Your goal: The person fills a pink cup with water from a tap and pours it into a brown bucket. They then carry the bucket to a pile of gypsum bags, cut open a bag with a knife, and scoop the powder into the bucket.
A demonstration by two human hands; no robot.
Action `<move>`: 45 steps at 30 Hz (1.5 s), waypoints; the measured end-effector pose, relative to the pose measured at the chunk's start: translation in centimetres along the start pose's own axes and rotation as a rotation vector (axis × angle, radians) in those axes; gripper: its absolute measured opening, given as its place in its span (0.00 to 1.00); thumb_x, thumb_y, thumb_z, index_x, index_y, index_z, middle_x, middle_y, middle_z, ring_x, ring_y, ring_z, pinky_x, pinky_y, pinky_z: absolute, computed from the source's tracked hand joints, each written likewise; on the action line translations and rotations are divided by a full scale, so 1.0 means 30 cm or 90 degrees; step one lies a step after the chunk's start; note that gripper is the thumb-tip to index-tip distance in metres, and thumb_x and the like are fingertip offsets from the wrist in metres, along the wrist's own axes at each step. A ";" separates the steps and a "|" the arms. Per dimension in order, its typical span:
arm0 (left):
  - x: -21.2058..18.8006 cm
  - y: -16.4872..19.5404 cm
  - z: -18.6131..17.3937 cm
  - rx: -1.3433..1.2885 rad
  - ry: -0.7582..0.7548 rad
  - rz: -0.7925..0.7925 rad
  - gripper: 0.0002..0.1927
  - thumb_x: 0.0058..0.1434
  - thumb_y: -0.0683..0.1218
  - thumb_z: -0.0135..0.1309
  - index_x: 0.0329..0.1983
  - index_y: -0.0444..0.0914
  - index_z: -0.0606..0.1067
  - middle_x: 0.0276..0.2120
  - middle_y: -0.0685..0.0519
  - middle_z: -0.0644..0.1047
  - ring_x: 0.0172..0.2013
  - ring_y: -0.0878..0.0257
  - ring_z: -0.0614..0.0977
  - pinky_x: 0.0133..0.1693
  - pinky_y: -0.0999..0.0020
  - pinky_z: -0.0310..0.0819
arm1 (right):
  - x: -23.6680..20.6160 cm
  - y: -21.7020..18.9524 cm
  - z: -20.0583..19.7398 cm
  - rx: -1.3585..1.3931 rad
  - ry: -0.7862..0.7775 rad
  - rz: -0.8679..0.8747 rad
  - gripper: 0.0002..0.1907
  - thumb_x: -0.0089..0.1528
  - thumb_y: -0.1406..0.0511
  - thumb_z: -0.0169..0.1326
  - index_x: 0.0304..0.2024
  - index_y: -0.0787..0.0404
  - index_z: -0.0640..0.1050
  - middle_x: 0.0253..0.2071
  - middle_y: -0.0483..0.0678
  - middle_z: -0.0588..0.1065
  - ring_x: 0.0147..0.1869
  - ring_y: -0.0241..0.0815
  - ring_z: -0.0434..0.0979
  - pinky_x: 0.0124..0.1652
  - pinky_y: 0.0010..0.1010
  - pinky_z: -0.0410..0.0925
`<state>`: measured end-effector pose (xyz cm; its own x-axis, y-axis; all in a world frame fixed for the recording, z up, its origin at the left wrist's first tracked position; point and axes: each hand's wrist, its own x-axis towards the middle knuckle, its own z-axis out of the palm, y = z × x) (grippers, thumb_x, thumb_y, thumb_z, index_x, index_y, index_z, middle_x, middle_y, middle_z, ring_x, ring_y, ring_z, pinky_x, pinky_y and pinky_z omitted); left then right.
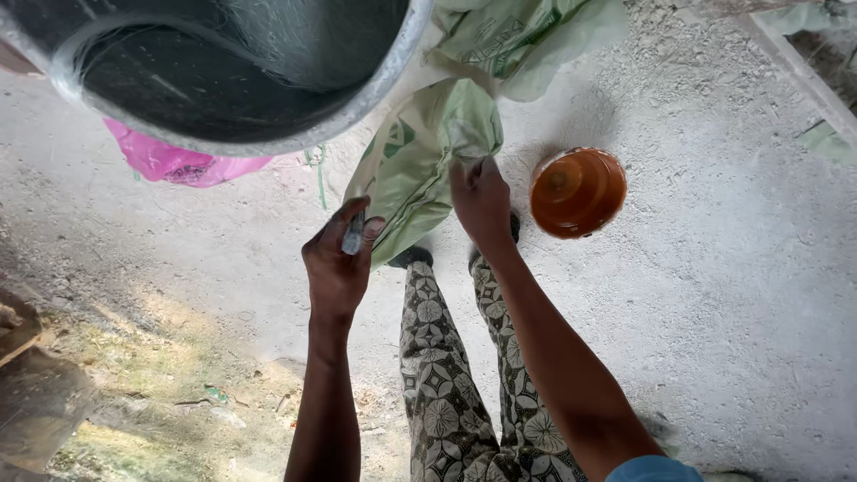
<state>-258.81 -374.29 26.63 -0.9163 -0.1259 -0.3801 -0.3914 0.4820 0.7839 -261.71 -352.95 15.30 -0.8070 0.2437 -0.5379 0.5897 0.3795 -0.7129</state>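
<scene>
Looming closest, a big dark round basin [223, 62] with a pale metal rim fills the upper left, a pink plastic bag [178, 162] peeking from under it. Beyond lies a pale green woven sack [420, 152], crumpled and limp on the dusty grey concrete floor [714, 295]. Its folded edge is pinched by the closed fingers of the right hand [482, 198]; a firm pinch near the fold should keep the slippery weave from sliding. An orange plastic bowl [578, 192], smooth and round, sits just beside. Fingers of the left hand [339, 263] curl around a small greyish object [353, 236], possibly a tool.
</scene>
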 end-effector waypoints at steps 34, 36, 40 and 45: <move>0.188 -0.249 -0.069 0.128 -0.281 0.092 0.19 0.70 0.46 0.43 0.60 0.32 0.65 0.45 0.33 0.76 0.43 0.36 0.80 0.42 0.44 0.75 | 0.060 0.052 0.083 -0.376 0.107 -0.133 0.16 0.75 0.58 0.47 0.35 0.59 0.73 0.24 0.54 0.74 0.30 0.57 0.78 0.31 0.46 0.70; 0.236 -0.271 -0.084 0.153 -0.323 0.061 0.18 0.72 0.50 0.46 0.58 0.34 0.66 0.44 0.38 0.78 0.43 0.39 0.82 0.41 0.44 0.75 | 0.051 0.084 0.068 -0.059 0.001 -0.010 0.16 0.74 0.58 0.47 0.33 0.58 0.72 0.23 0.46 0.68 0.25 0.43 0.68 0.26 0.36 0.63; 0.329 -0.323 -0.018 0.059 -0.361 0.200 0.16 0.73 0.48 0.46 0.60 0.37 0.68 0.47 0.42 0.79 0.45 0.42 0.81 0.45 0.48 0.74 | -0.002 0.125 0.068 0.520 -0.049 0.153 0.16 0.72 0.58 0.50 0.30 0.55 0.69 0.21 0.36 0.62 0.21 0.27 0.57 0.24 0.22 0.54; 0.437 -0.371 0.152 0.146 -0.378 0.371 0.16 0.74 0.45 0.47 0.62 0.39 0.68 0.48 0.44 0.79 0.47 0.47 0.79 0.48 0.50 0.70 | -0.081 0.130 0.124 0.732 -0.006 0.100 0.17 0.72 0.56 0.52 0.30 0.54 0.69 0.20 0.37 0.59 0.21 0.29 0.56 0.23 0.22 0.52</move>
<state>-266.09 -377.37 10.67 -0.7447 0.6393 -0.1918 0.2134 0.5003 0.8391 -257.35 -355.40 12.15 -0.7254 0.2077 -0.6563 0.3666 -0.6903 -0.6238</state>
